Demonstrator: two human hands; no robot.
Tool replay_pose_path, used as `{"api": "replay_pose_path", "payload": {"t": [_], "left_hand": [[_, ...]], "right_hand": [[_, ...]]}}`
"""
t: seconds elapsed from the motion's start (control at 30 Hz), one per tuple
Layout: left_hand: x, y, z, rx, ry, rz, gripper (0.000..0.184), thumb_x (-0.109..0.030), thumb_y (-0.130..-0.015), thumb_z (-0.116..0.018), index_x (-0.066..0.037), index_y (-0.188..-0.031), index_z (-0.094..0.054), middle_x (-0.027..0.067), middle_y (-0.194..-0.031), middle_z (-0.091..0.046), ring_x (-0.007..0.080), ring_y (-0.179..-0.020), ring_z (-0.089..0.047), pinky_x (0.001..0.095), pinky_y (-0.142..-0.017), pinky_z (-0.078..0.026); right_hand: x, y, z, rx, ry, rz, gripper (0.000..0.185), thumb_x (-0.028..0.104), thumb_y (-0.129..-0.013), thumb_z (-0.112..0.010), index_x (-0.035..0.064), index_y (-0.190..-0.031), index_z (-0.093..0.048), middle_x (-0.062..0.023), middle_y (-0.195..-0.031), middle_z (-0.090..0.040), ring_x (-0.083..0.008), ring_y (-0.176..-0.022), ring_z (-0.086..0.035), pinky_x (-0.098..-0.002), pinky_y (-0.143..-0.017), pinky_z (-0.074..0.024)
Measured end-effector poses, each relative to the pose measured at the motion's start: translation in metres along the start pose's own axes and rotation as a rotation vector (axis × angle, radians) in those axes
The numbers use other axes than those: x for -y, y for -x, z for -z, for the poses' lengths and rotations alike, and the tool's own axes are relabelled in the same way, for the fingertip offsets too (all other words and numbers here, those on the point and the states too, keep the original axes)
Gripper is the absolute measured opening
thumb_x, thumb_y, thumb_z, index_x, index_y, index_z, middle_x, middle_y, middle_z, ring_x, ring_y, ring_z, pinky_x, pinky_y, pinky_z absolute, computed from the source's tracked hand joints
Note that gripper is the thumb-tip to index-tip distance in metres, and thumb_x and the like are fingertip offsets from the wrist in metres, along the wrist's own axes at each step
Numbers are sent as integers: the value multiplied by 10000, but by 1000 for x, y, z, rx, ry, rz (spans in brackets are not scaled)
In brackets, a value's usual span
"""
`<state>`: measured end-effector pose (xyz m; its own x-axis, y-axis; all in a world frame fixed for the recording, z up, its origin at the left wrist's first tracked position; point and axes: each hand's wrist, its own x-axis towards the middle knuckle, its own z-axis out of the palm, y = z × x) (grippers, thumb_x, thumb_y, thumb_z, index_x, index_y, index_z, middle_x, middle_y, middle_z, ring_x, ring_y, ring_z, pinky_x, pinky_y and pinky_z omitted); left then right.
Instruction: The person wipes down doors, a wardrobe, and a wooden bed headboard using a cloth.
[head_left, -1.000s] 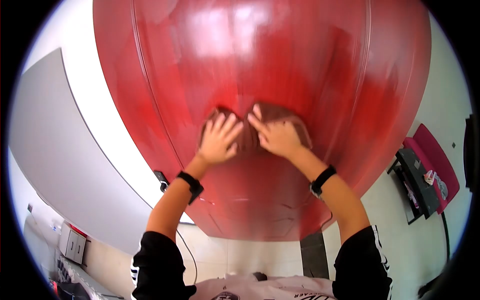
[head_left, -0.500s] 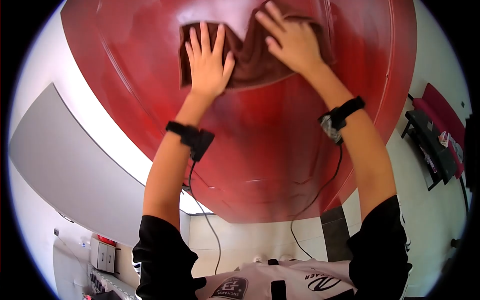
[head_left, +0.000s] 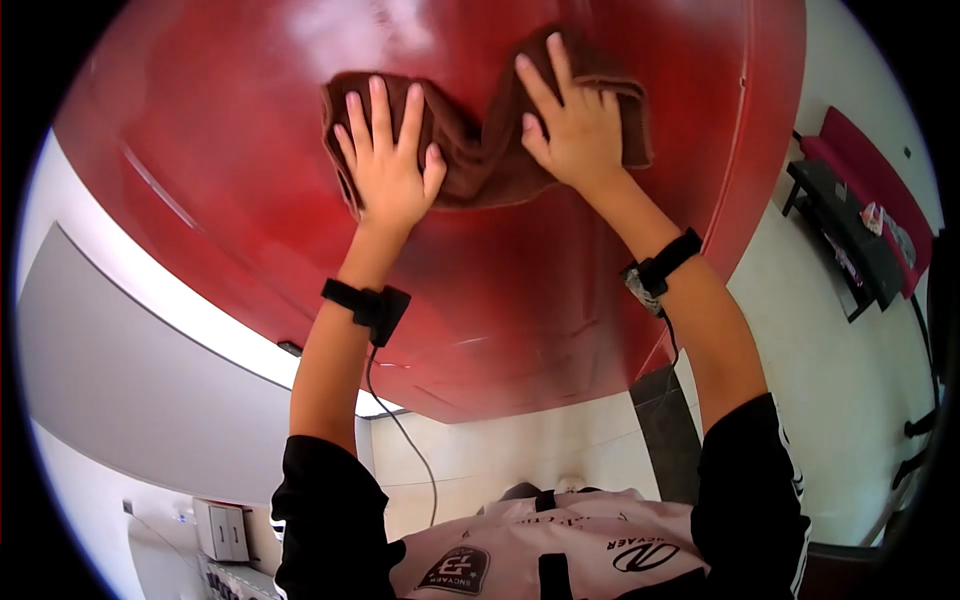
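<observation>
A brown cloth [head_left: 480,165] lies spread and creased against a large glossy red panelled surface [head_left: 500,290]. On the cloth's left part my left hand [head_left: 388,165] rests flat, its fingers spread. My right hand [head_left: 580,125] presses on the cloth's right part, with two fingers stretched out, the thumb apart and the other fingers partly bent. Between the hands the cloth sags in a fold. Each wrist wears a black strap with a small device and a cable.
A black low table [head_left: 845,230] with items on it stands at the right beside a dark pink bench [head_left: 875,180]. A grey panel [head_left: 140,380] is at the left, with a small cabinet [head_left: 222,530] at the lower left. Pale floor tiles [head_left: 520,450] show below.
Both hands and the cloth have moved up the red surface from a second ago. The cloth, bunched then, is now spread wider, and the hands are farther apart. The view has also shifted.
</observation>
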<state>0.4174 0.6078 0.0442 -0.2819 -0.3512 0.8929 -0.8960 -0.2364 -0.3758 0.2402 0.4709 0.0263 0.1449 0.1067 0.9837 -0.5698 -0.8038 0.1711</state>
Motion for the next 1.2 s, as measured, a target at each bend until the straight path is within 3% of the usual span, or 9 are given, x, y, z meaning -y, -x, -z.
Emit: {"api": "replay_pose_path", "payload": {"t": [0.17,0.4,0.5,0.57,0.63,0.67,0.8,1.03,1.2], "left_hand": [[-22,55,-18,179,50,-171,602,-350,-778,-496,-147,-1340,-422,211,-1415,-286,454,-1269,-265,617,-977,-228],[-29,50,-10,293,166,-250,593,-296,-746,-550,-197,-1322,-450,171,-1412,-313,426,-1261,-290,597,-983,-236],[-28,-22,-4,124,181,-250,589,-285,-753,-548,-199,-1326,-442,149,-1421,-307,421,-1270,-278,595,-992,-233],[-30,-54,-6,-35,168,-259,588,-295,-769,-534,-197,-1338,-427,159,-1426,-297,440,-1268,-272,608,-986,-229],[-48,-66,18,65,11,-187,657,-302,-755,-534,-85,-1355,-374,213,-1434,-231,438,-1314,-186,554,-1039,-186],[-50,-63,20,63,28,-156,642,-273,-750,-519,-89,-1350,-388,220,-1427,-247,442,-1310,-196,569,-1029,-192],[-47,-28,-2,-163,40,-82,588,-341,-793,-487,-177,-1353,-411,189,-1431,-277,470,-1270,-259,640,-968,-221],[-65,-20,24,6,-8,2,635,-250,-740,-512,-92,-1345,-400,225,-1424,-255,449,-1303,-213,588,-1017,-197],[-47,-20,23,-70,21,-41,633,-241,-735,-510,-91,-1341,-406,228,-1419,-265,459,-1294,-230,604,-1004,-207]], "right_hand": [[6,49,2,205,-168,46,567,319,-764,-532,210,-1314,-449,-152,-1413,-324,-317,-1044,-512,-465,-891,-381],[3,83,6,262,-142,183,618,338,-745,-576,243,-1335,-421,-116,-1443,-292,-240,-939,-552,-390,-783,-424],[-17,60,6,395,-115,211,601,340,-741,-563,211,-1314,-437,-50,-1138,-561,-210,-831,-574,-377,-731,-446],[-32,35,14,392,-213,27,585,344,-749,-555,213,-1309,-445,-44,-955,-586,-215,-817,-575,-376,-726,-431],[-47,30,23,203,-61,18,566,333,-768,-534,197,-1310,-446,-67,-1064,-570,-215,-829,-563,-383,-748,-410],[-51,28,27,97,-18,48,565,301,-802,-498,83,-1318,-421,-143,-1414,-322,-283,-1067,-513,-406,-817,-394],[-31,33,37,-60,-63,-268,596,226,-795,-482,97,-1363,-355,-205,-1434,-251,-391,-1273,-305,-505,-992,-270],[-14,62,38,-81,34,-433,557,235,-832,-477,87,-1356,-362,-228,-1421,-257,-416,-1264,-302,-517,-990,-262],[9,82,17,-197,75,-348,531,239,-830,-434,17,-1311,-407,-237,-1408,-283,-419,-1232,-342,-463,-935,-314]]}}
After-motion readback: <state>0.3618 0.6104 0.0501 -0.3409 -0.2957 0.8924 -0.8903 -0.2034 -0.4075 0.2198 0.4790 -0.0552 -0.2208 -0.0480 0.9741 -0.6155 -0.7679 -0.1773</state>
